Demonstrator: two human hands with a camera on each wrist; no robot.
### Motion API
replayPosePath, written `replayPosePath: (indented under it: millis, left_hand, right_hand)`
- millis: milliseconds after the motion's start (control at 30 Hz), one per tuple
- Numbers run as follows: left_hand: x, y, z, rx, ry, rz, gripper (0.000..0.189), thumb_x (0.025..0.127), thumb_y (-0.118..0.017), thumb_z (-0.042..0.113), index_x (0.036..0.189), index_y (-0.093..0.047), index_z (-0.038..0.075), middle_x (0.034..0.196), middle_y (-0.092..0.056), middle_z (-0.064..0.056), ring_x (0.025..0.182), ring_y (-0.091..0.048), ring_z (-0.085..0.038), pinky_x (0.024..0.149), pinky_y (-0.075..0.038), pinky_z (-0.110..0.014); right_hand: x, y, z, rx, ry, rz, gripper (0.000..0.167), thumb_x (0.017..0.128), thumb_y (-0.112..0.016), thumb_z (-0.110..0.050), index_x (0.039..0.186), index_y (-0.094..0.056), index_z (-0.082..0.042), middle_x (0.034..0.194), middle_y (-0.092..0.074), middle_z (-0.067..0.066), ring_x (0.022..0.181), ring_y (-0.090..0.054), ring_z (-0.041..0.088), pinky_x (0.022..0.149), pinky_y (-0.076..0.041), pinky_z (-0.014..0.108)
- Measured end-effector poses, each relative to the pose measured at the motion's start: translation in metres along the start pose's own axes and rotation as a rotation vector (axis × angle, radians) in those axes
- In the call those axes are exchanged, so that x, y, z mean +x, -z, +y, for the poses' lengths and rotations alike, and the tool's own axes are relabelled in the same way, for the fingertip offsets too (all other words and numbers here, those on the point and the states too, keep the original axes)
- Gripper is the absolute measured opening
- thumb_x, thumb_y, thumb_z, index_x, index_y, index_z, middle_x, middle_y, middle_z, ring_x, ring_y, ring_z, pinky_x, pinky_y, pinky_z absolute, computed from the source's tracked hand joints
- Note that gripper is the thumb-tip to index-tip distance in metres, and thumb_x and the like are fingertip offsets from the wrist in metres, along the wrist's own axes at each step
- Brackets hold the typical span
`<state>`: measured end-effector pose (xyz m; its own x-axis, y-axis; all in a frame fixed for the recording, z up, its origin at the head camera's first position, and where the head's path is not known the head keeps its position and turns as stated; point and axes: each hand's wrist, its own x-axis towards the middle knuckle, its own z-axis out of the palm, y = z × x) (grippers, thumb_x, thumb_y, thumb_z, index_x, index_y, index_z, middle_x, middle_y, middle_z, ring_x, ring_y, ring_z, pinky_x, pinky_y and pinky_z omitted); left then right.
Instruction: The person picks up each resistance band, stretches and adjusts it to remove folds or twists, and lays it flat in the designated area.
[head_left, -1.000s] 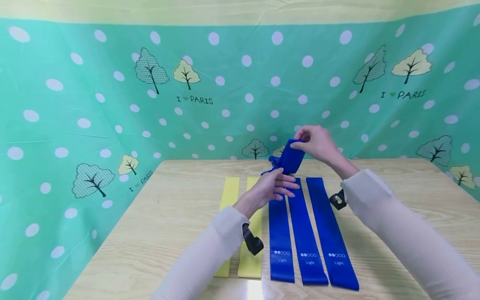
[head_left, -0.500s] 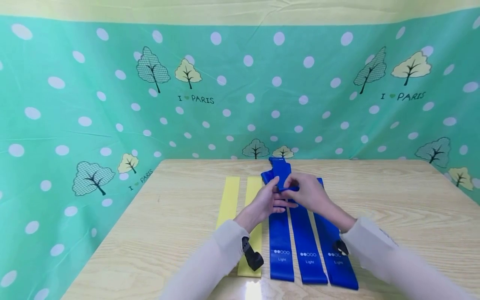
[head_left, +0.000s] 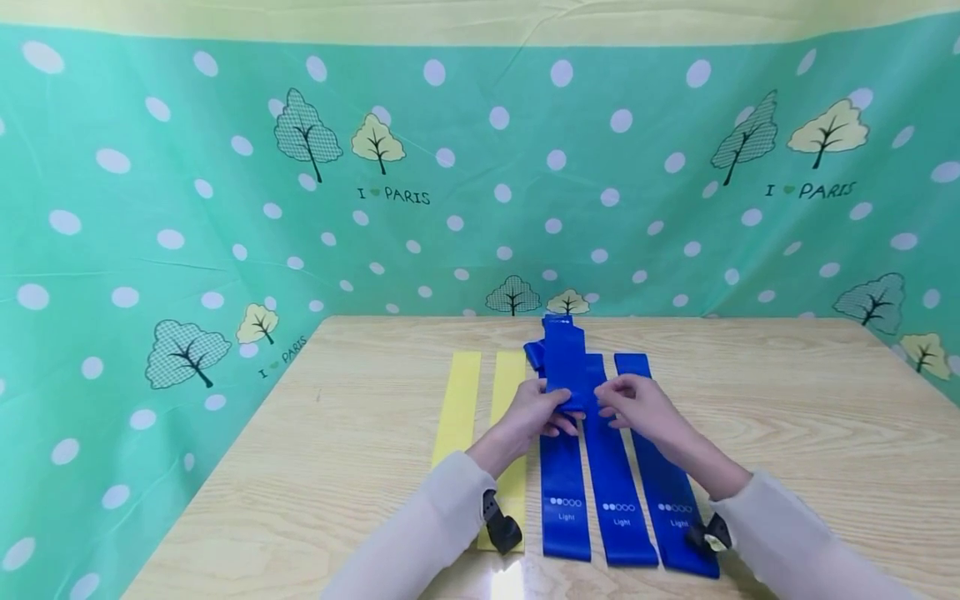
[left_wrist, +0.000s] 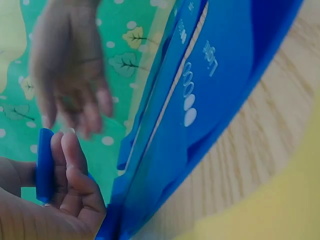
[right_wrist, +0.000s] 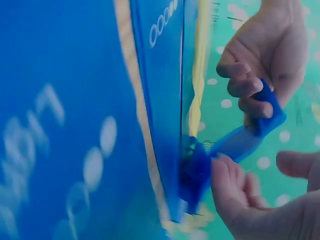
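A blue resistance band (head_left: 564, 354) lies bunched at the table's back, its near end drawn toward me over flat bands. My left hand (head_left: 534, 408) pinches that end, thumb on top and fingers below; in the left wrist view the pinched blue fold (left_wrist: 45, 165) shows between thumb and fingers. Just to the right hovers my right hand (head_left: 648, 408), fingers loosely bent. The right wrist view has that right hand (right_wrist: 270, 205) with thumb and fingers apart, close to the blue strip (right_wrist: 240, 142). Beneath the hands lie flat blue bands (head_left: 566, 492) marked "Light".
Two yellow bands (head_left: 456, 396) lie side by side left of the blue ones, partly behind my left arm. The wooden table (head_left: 337, 417) ends at a green dotted cloth (head_left: 420, 225) at the back. Black straps with small devices (head_left: 501, 525) sit at both wrists.
My right hand has brought the band's end down and toward me to the left hand, then let go and moved slightly right. The left hand now pinches that end.
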<state>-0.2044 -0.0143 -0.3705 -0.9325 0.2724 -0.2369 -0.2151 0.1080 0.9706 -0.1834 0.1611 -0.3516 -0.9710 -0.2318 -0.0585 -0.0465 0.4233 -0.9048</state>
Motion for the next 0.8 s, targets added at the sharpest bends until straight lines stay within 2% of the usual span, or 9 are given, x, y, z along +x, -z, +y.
replayPosePath:
  millis: [67, 167, 233, 300, 433, 500, 633, 733, 800]
  left_hand:
    - [-0.001, -0.001, 0.003, 0.019, -0.024, 0.025, 0.025, 0.099, -0.049, 0.019, 0.116, -0.056, 0.002, 0.092, -0.073, -0.020, 0.055, -0.065, -0.008, 0.050, -0.045, -0.018]
    - [-0.003, -0.003, 0.007, 0.062, -0.047, 0.041, 0.021, 0.098, -0.053, 0.019, 0.110, -0.059, 0.003, 0.081, -0.073, -0.017, 0.052, -0.063, -0.008, 0.048, -0.045, -0.018]
    - [-0.006, -0.006, 0.008, 0.101, -0.055, 0.019, 0.017, 0.096, -0.055, 0.017, 0.106, -0.060, 0.003, 0.077, -0.072, -0.015, 0.050, -0.062, -0.008, 0.046, -0.046, -0.018]
    - [-0.010, -0.009, 0.008, 0.146, -0.052, -0.020, 0.015, 0.095, -0.057, 0.016, 0.103, -0.058, 0.004, 0.074, -0.072, -0.013, 0.049, -0.061, -0.008, 0.044, -0.047, -0.019]
    - [-0.018, -0.016, 0.006, 0.192, -0.022, -0.088, 0.015, 0.093, -0.061, 0.017, 0.097, -0.052, 0.006, 0.072, -0.072, -0.012, 0.047, -0.061, -0.009, 0.042, -0.048, -0.019]
    - [-0.022, -0.017, 0.005, 0.199, -0.004, -0.104, 0.016, 0.093, -0.062, 0.017, 0.096, -0.050, 0.006, 0.071, -0.072, -0.012, 0.047, -0.062, -0.009, 0.042, -0.048, -0.019]
    - [-0.029, -0.018, 0.004, 0.221, 0.005, -0.130, 0.022, 0.092, -0.063, 0.018, 0.101, -0.048, 0.005, 0.070, -0.072, -0.011, 0.049, -0.063, -0.010, 0.043, -0.049, -0.020]
    - [-0.033, -0.018, 0.004, 0.237, 0.009, -0.156, 0.030, 0.091, -0.064, 0.018, 0.108, -0.046, 0.002, 0.070, -0.072, -0.010, 0.050, -0.064, -0.011, 0.044, -0.049, -0.021]
    - [-0.037, -0.019, 0.003, 0.248, 0.016, -0.179, 0.033, 0.091, -0.065, 0.018, 0.109, -0.044, 0.001, 0.070, -0.072, -0.010, 0.050, -0.064, -0.012, 0.043, -0.049, -0.021]
  right_hand:
    - [0.004, 0.001, 0.004, 0.235, -0.138, -0.097, 0.054, 0.102, -0.041, -0.031, 0.131, -0.039, 0.014, 0.124, -0.054, 0.031, 0.100, -0.065, 0.024, 0.087, -0.054, 0.035]
    - [0.015, -0.001, 0.008, 0.563, -0.250, -0.207, 0.061, 0.104, -0.033, -0.034, 0.143, -0.020, 0.011, 0.137, -0.044, 0.029, 0.104, -0.064, 0.018, 0.095, -0.050, 0.032]
    - [0.023, -0.004, 0.010, 0.728, -0.265, -0.230, 0.060, 0.104, -0.034, -0.033, 0.146, -0.015, 0.006, 0.135, -0.047, 0.019, 0.102, -0.064, 0.012, 0.096, -0.049, 0.028]
    - [0.031, -0.005, 0.011, 0.803, -0.248, -0.241, 0.059, 0.103, -0.039, -0.029, 0.147, -0.015, 0.003, 0.125, -0.055, 0.008, 0.100, -0.064, 0.009, 0.093, -0.050, 0.025]
    - [0.046, -0.005, 0.013, 0.772, -0.226, -0.218, 0.053, 0.100, -0.049, -0.021, 0.142, -0.027, 0.004, 0.106, -0.063, -0.003, 0.096, -0.065, 0.008, 0.085, -0.053, 0.024]
    - [0.055, -0.003, 0.012, 0.722, -0.228, -0.191, 0.053, 0.099, -0.052, -0.019, 0.140, -0.030, 0.006, 0.106, -0.063, -0.002, 0.094, -0.065, 0.009, 0.084, -0.054, 0.025]
    - [0.070, 0.002, 0.002, 0.645, -0.265, -0.141, 0.062, 0.097, -0.054, -0.020, 0.145, -0.024, 0.005, 0.134, -0.050, 0.011, 0.108, -0.058, 0.014, 0.097, -0.048, 0.030]
    - [0.081, 0.007, -0.008, 0.603, -0.291, -0.106, 0.068, 0.096, -0.056, -0.023, 0.148, -0.020, 0.002, 0.153, -0.028, 0.016, 0.129, -0.043, 0.025, 0.111, -0.035, 0.039]
    - [0.087, 0.011, -0.015, 0.582, -0.292, -0.074, 0.070, 0.095, -0.057, -0.024, 0.149, -0.019, 0.001, 0.157, -0.020, 0.015, 0.139, -0.031, 0.029, 0.115, -0.027, 0.042]
